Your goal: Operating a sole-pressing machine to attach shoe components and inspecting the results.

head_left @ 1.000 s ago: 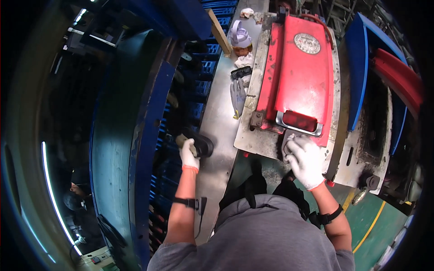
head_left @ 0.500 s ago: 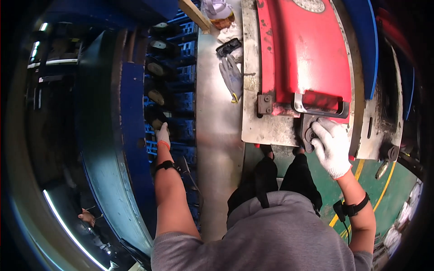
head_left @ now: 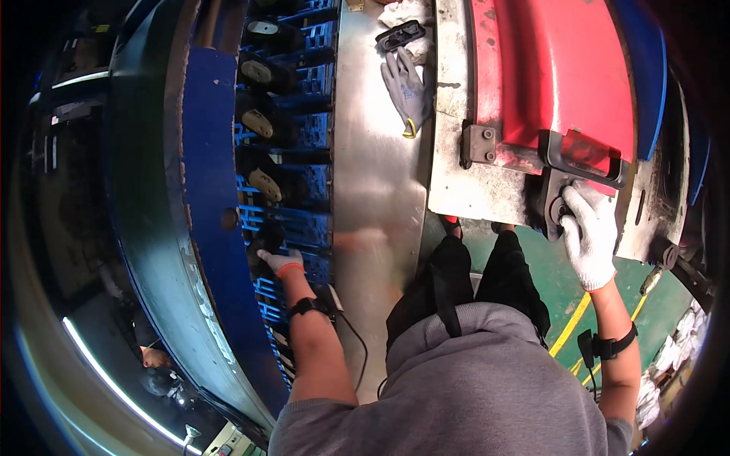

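Observation:
My left hand (head_left: 283, 262), in a white glove with an orange cuff, reaches into the blue rack and closes its fingers at a dark shoe-shaped piece (head_left: 266, 234). Its fingertips are partly lost in shadow. Farther along the row sit several similar dark pieces with pale oval patches, the nearest being another shoe-shaped piece (head_left: 265, 185). On the right, my gloved right hand (head_left: 591, 235) curls its fingers over a dark metal bracket (head_left: 555, 201). That bracket joins the black handle (head_left: 582, 163) at the near end of a red curved cover (head_left: 578, 68).
Between rack and cover runs a bare metal table (head_left: 372, 228). On it lie a grey glove (head_left: 405, 87), a black molded part (head_left: 400, 35) and white cloth (head_left: 403, 11). A blue machine wall (head_left: 217, 152) borders the rack; a pale metal plate (head_left: 479, 190) underlies the cover.
The view has shifted, so the table and cover sit higher. My left hand has left one dark piece and come nearer along the row to another. My right hand stays on the bracket.

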A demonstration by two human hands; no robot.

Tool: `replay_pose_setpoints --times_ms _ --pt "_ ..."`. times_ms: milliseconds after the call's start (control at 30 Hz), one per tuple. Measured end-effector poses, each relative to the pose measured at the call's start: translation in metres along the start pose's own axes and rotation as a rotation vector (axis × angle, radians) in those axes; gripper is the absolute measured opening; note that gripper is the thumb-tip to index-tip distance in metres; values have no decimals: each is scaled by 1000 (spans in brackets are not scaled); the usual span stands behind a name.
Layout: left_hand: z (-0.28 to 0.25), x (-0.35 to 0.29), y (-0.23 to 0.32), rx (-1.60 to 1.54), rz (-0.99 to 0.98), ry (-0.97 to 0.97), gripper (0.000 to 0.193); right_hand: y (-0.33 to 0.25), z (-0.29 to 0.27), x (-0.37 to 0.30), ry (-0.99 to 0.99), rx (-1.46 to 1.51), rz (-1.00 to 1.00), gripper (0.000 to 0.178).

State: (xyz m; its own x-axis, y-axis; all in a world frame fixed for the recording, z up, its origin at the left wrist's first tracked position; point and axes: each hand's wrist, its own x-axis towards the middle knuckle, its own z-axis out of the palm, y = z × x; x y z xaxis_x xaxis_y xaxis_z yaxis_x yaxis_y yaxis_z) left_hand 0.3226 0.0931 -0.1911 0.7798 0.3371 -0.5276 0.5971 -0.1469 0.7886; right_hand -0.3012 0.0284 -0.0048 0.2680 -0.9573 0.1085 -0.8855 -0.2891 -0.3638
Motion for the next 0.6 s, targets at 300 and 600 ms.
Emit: replay_pose_setpoints --times_ms 300,600 --pt "43 69 42 41 -262 -275 86 4 2 2 0 -14 -22 47" --pt "-38 59 4 137 -178 -587 42 -4 -2 2 -39 -19 31 46"
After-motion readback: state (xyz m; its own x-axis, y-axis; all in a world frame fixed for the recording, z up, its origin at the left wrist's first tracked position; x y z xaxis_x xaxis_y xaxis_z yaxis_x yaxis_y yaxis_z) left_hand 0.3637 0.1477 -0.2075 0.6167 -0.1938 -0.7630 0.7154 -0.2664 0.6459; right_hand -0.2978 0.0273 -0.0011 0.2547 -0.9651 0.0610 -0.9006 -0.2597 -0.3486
